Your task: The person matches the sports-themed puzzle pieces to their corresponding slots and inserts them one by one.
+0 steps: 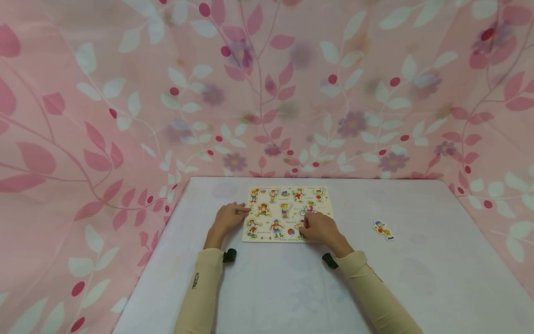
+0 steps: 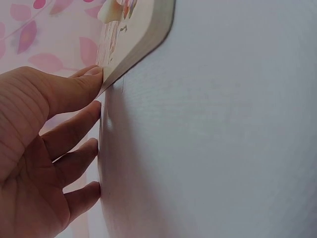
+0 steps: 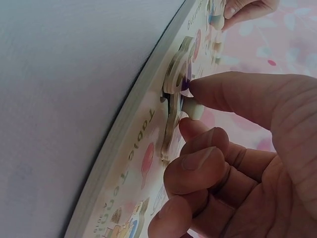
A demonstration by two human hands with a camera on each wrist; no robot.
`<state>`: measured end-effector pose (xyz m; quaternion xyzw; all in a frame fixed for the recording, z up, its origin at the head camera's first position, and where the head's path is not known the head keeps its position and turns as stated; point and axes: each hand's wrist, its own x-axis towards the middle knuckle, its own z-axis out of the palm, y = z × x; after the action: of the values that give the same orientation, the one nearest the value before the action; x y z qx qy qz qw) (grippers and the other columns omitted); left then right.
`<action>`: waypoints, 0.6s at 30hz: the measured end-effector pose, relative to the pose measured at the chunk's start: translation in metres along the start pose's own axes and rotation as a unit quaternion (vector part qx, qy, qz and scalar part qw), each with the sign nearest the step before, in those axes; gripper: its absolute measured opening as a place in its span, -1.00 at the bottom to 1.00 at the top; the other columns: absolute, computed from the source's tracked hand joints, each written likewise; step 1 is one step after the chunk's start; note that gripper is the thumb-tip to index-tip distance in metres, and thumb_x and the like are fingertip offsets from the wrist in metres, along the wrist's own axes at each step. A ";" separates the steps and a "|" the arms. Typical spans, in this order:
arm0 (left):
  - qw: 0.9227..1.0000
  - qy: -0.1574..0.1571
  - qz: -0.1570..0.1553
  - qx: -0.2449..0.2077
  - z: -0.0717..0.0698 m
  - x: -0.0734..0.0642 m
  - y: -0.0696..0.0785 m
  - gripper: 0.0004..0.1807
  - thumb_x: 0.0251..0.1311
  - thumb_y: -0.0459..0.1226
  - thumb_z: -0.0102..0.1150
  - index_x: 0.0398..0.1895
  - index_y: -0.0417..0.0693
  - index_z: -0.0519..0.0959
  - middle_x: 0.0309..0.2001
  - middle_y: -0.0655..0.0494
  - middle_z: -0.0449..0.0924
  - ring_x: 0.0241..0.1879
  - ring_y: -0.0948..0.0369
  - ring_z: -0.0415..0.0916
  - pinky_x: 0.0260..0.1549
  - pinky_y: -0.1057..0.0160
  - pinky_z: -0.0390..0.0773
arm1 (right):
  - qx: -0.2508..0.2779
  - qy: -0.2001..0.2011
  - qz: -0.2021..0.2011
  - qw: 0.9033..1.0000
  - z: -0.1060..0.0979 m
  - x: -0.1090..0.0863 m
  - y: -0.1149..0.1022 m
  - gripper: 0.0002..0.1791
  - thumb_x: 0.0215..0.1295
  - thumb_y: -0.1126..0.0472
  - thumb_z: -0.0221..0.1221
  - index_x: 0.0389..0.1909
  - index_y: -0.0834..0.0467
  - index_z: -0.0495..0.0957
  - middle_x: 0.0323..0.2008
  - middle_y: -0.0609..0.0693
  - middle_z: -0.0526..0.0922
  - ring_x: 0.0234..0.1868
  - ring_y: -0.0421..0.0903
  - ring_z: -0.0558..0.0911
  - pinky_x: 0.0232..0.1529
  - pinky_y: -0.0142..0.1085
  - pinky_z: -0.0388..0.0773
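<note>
A wooden puzzle board (image 1: 246, 239) with sports figures lies flat on the table, several figure pieces set in it. My right hand (image 1: 321, 227) is over its lower right part. In the right wrist view, thumb and index finger pinch the pale knob (image 3: 192, 108) of a figure puzzle piece (image 3: 171, 74), whose edge stands a little above the board; the hand partly hides it from above. At the board's left edge is my left hand (image 1: 227, 218). Its thumb touches the board's edge, while the other fingers, spread and loosely extended, rest on the table in the left wrist view.
A loose figure piece (image 1: 383, 230) with a blue cap and yellow clothes lies on the white tablecloth (image 1: 421, 278), to the right of the board. Pink floral cloth (image 1: 267, 93) hangs behind the table and at both sides.
</note>
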<state>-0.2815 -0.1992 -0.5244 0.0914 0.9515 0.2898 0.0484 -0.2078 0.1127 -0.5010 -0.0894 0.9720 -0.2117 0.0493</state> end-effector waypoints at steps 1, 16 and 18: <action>1.000 -0.001 -0.001 0.000 0.000 0.000 0.000 -0.75 0.29 -0.15 0.27 0.00 0.09 0.73 0.23 0.10 0.52 0.42 -0.05 0.18 0.38 -0.08 0.11 | -0.001 0.000 -0.001 1.000 0.000 0.000 0.000 -0.75 0.17 0.09 0.29 -0.55 0.05 0.43 -0.62 -0.11 0.45 -0.59 -0.14 0.41 -0.58 -0.29 0.29; 0.999 0.012 0.035 0.008 -0.001 0.001 -0.002 -0.76 0.27 -0.18 0.29 -0.02 0.06 0.74 0.19 0.03 0.56 0.36 -0.13 0.26 0.33 -0.15 0.19 | -0.021 -0.010 -0.008 1.000 -0.002 0.002 -0.002 -0.77 0.20 0.12 0.29 -0.53 0.06 0.45 -0.60 -0.12 0.46 -0.57 -0.15 0.42 -0.56 -0.28 0.34; 0.999 0.013 0.035 0.008 -0.001 0.001 -0.002 -0.76 0.27 -0.18 0.29 -0.03 0.06 0.74 0.18 0.03 0.56 0.36 -0.13 0.27 0.33 -0.14 0.20 | -0.018 -0.009 -0.006 1.000 -0.001 0.002 -0.002 -0.77 0.19 0.13 0.29 -0.53 0.06 0.45 -0.61 -0.11 0.46 -0.57 -0.14 0.42 -0.56 -0.28 0.34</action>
<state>-0.2828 -0.2012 -0.5249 0.1216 0.9506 0.2845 0.0254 -0.2098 0.1110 -0.4990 -0.0982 0.9746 -0.1935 0.0553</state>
